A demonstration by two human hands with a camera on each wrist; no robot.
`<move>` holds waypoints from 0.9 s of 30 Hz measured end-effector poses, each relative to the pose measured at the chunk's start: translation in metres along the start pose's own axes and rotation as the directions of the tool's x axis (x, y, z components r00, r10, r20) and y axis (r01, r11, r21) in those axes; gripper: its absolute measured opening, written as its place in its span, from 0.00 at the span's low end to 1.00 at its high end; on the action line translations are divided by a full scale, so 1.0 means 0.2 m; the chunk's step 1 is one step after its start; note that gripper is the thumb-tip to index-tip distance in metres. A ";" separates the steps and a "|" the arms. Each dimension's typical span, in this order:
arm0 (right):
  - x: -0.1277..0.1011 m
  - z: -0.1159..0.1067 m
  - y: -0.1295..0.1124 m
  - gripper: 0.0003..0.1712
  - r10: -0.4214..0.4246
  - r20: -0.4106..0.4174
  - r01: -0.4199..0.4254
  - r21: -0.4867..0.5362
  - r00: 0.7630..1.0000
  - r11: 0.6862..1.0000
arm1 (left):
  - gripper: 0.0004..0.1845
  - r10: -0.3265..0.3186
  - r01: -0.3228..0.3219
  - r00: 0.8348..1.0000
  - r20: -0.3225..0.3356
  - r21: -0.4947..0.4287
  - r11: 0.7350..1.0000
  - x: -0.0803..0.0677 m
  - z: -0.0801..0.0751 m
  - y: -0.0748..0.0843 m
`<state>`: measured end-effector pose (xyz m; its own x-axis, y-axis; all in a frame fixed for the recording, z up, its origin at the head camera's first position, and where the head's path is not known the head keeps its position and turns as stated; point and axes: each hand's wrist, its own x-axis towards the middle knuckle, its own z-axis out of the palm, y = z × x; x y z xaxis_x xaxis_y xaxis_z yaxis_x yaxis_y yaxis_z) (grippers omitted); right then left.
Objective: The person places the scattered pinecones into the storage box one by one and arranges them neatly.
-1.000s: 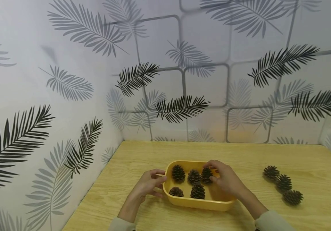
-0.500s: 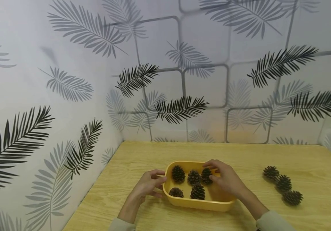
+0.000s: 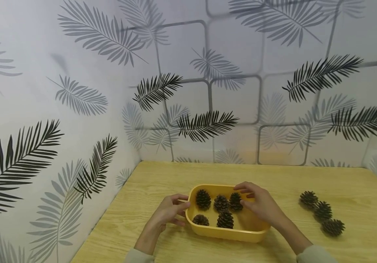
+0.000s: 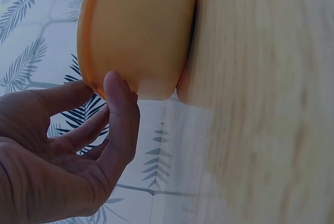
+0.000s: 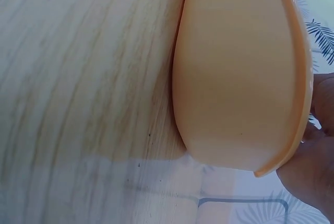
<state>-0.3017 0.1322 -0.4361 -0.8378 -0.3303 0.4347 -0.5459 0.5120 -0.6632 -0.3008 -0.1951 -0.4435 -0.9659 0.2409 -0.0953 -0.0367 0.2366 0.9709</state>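
A yellow plastic tub [image 3: 222,232] stands on the wooden table with several brown pine cones in it. My left hand [image 3: 166,212] holds the tub's left end, thumb at the rim and fingers along the outer wall [image 4: 141,36], as the left wrist view shows. Over the tub's right part is my right hand [image 3: 262,204], its thumb right beside one pine cone [image 3: 235,201] and its fingers spread toward the back rim. In the right wrist view the tub wall [image 5: 240,78] hides most of that hand. Other cones, such as a pine cone [image 3: 225,219], lie left of it.
Three more pine cones [image 3: 323,211] lie in a slanting row on the table [image 3: 290,244], right of the tub. Behind and to the left rise walls with a leaf pattern [image 3: 234,138].
My right hand has eased slightly to the right, its thumb and fingers drawing away from the pine cone in the tub. The left hand stays at the tub's end.
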 end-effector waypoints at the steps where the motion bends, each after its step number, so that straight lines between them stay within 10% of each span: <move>1: 0.00 0.00 0.00 0.22 0.004 0.000 -0.004 0.001 1.000 1.000 | 0.24 -0.002 0.002 1.000 0.000 -0.001 1.000 0.00 0.00 0.00; 27: -0.08 -0.13 -0.03 0.21 0.089 0.009 -0.090 0.107 0.996 0.990 | 0.25 0.007 -0.007 1.000 0.004 0.004 1.000 -0.01 0.00 0.00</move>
<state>-0.2856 0.1549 -0.4236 -0.8833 -0.2906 0.3680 -0.4657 0.4519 -0.7608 -0.2996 -0.1952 -0.4428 -0.9649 0.2467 -0.0898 -0.0293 0.2387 0.9706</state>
